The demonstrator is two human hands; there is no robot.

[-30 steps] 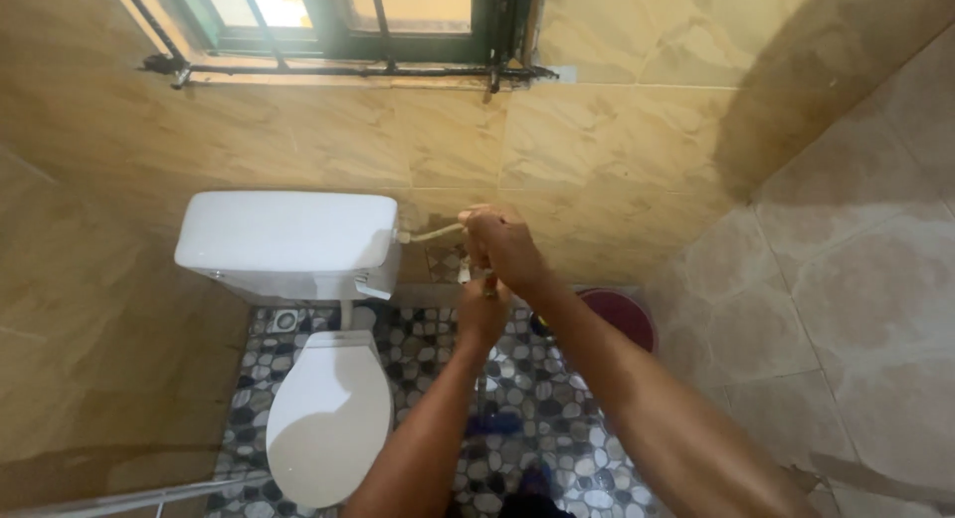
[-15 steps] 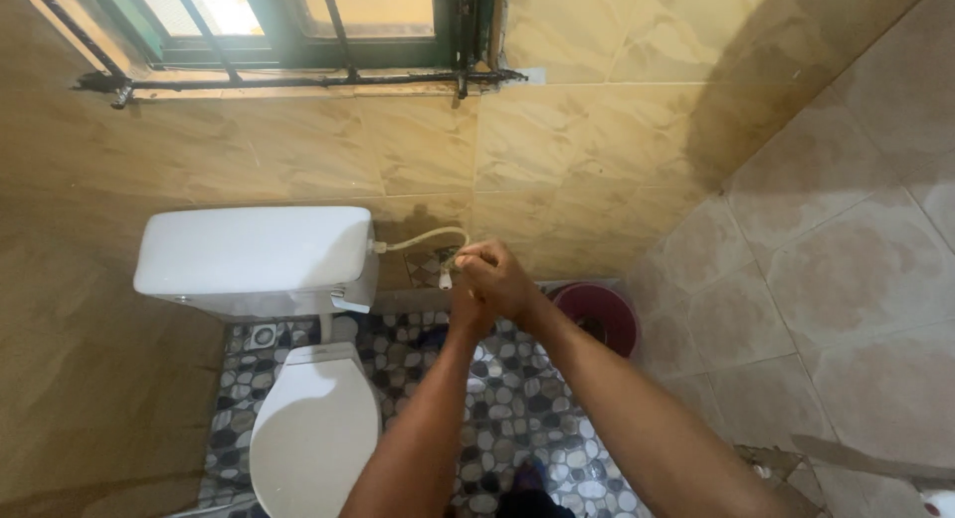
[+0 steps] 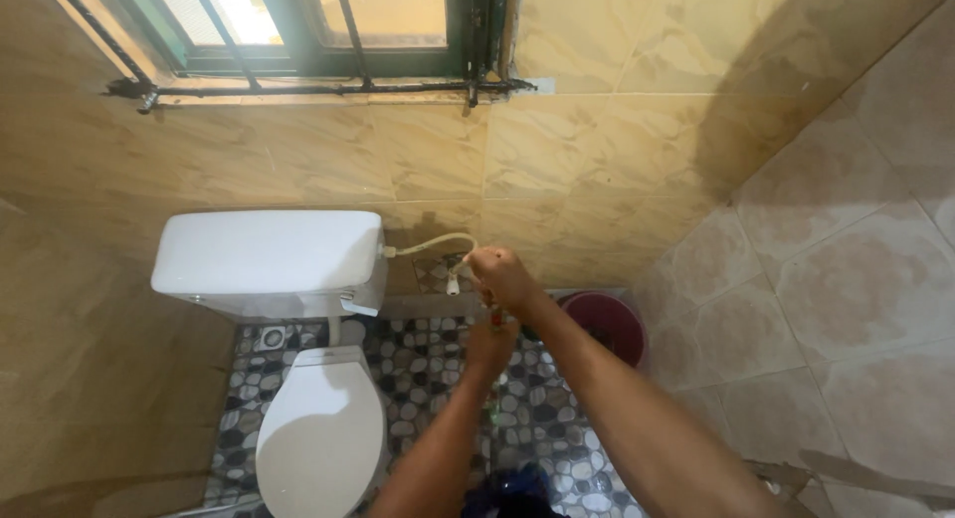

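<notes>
While the right hand point(image 3: 502, 277) stretches out with fingers clenched on the white hose point(image 3: 430, 244), the left hand point(image 3: 490, 341) fists below.

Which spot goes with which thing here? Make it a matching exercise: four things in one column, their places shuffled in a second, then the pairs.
Things:
1. toilet cistern
2. maroon bucket
3. white hose
4. floor drain

Places:
A. on the pebble floor under the cistern's left side
B. runs from the cistern's right side to the right hand
C. against the back wall, below the window
D. in the corner, right of the forearms

Pairs: 1-C, 2-D, 3-B, 4-A
</notes>
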